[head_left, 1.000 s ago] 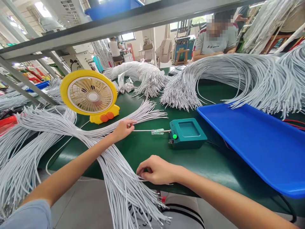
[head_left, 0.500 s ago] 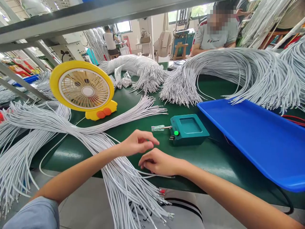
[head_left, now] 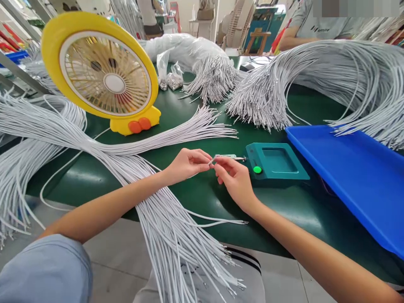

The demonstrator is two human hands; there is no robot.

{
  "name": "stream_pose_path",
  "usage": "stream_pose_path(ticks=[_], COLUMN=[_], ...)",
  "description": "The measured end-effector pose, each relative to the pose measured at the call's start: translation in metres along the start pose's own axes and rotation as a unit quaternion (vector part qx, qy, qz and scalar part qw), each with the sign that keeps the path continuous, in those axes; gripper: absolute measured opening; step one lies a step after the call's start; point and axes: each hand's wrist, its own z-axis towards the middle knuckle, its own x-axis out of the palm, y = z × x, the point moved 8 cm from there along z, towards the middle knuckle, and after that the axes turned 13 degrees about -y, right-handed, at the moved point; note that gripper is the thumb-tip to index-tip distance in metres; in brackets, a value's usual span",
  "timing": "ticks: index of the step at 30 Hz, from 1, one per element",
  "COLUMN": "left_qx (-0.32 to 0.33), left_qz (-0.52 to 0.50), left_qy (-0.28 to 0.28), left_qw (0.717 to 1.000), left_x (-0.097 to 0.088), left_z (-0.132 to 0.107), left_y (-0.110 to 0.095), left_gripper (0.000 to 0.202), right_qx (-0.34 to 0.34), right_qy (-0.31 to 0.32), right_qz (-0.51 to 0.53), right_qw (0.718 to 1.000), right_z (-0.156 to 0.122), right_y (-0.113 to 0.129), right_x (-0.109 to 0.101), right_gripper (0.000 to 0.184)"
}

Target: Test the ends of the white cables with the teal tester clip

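Thumb and fingers of my left hand (head_left: pixel 186 165) pinch a thin white cable (head_left: pixel 211 161), whose tip points toward the other hand. My right hand (head_left: pixel 235 179) is closed at that tip, its thumb and forefinger almost meeting the left fingertips; whatever is between them is too small to make out. Just behind the right fingers, a thin metal-and-pale-green piece (head_left: pixel 234 157) sticks out from a teal box (head_left: pixel 280 160) with a green button (head_left: pixel 257 169). Under my left forearm, a large bundle of white cables (head_left: pixel 170 227) hangs over the table edge, their metal ends above my lap.
A yellow fan (head_left: pixel 101 71) stands at the left. To the right lies a blue tray (head_left: pixel 353 181). Thick grey cable bundles (head_left: pixel 261 97) and small bags of metal parts (head_left: pixel 174 78) cover the back of the green table (head_left: pixel 268 219). Another person (head_left: pixel 328 29) sits across.
Both hands have risen from near the table's front edge and come together before the teal box, with a cable now between them. The view has shifted closer and lower.
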Motion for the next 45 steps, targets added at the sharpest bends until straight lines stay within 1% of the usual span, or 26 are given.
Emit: stream_pose_path(ticks=[2,6,9,12,16,18,19,22,24,27,32,38,41,45], left_qx=[0.024,0.041,0.060,0.081,0.082,0.069,0.049,-0.026,-0.047,-0.062,-0.073,-0.083,-0.092,-0.098], left_qz=[0.050,0.135,0.144,0.135,0.118,0.114,0.104,0.056,0.029,0.002,0.000,0.016,0.024,0.020], left_qy=[0.010,0.013,0.026,0.025,0.052,0.065,0.079,0.117,0.114,0.101,0.110,0.100,0.096,0.089], left_qw=[0.998,0.990,0.987,0.987,0.988,0.989,0.990,0.991,0.992,0.993,0.991,0.991,0.991,0.991], left_x=[0.003,0.003,0.004,0.003,0.008,0.008,0.009,0.012,0.010,0.006,0.007,0.007,0.008,0.008], left_z=[-0.001,-0.004,-0.007,-0.008,-0.009,-0.009,-0.009,-0.010,-0.009,-0.008,-0.007,-0.009,-0.009,-0.010], left_y=[-0.001,0.001,-0.001,-0.005,-0.004,-0.002,0.000,0.007,0.006,0.004,0.008,0.010,0.010,0.009], left_gripper=[0.016,0.015,0.015,0.015,0.017,0.016,0.016,0.014,0.012,0.009,0.010,0.010,0.010,0.009], right_qx=[-0.007,-0.042,-0.063,-0.078,-0.078,-0.085,-0.093,-0.145,-0.180,-0.195,-0.202,-0.255,-0.269,-0.282], right_qy=[0.009,0.004,-0.002,-0.008,-0.022,-0.039,-0.049,-0.063,-0.057,-0.050,-0.042,-0.081,-0.095,-0.104], right_qz=[-0.016,-0.044,-0.044,-0.043,-0.079,-0.104,-0.112,-0.127,-0.142,-0.152,-0.140,-0.162,-0.180,-0.173], right_qw=[1.000,0.998,0.997,0.996,0.994,0.990,0.988,0.979,0.972,0.968,0.968,0.950,0.941,0.938], right_z=[0.002,0.003,0.002,-0.001,-0.005,-0.006,-0.006,-0.006,-0.005,-0.003,-0.004,-0.009,-0.010,-0.012], right_y=[0.000,0.002,0.004,0.008,0.006,0.004,0.004,0.008,0.012,0.013,0.014,0.026,0.028,0.032], right_x=[0.002,0.000,-0.001,-0.001,-0.002,-0.005,-0.006,-0.007,-0.004,-0.001,0.001,-0.003,-0.004,-0.004], right_gripper=[0.019,0.014,0.012,0.012,0.012,0.012,0.017,0.027,0.027,0.027,0.017,0.013,0.012,0.007])
